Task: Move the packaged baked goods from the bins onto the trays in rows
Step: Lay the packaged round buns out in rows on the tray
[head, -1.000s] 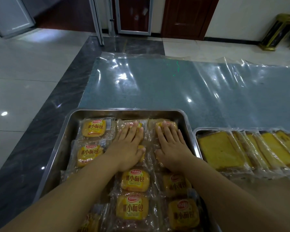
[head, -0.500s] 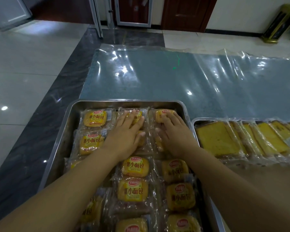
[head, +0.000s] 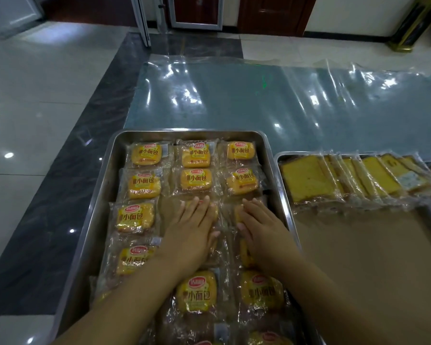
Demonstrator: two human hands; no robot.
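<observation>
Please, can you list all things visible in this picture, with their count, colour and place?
Left tray: one, steel, centre.
Right tray: one, steel, beside it.
Bread packs: over a dozen, yellow-orange, three columns in left tray.
Cake packs: several, yellow, overlapping in right tray.
Plastic sheet: one, clear, beyond the trays.
Brown surface: one, near right.
Door: one, dark brown, far wall.
Stand: one, gold, far right corner.
Left hand: flat on middle-column packs.
Right hand: flat on right-column packs.

Brushed metal tray point(head: 105, 192), glossy clear plastic bread wrappers point(head: 144, 155), crinkled shiny plastic sheet point(head: 234, 95), polished stone floor point(head: 35, 95).
</observation>
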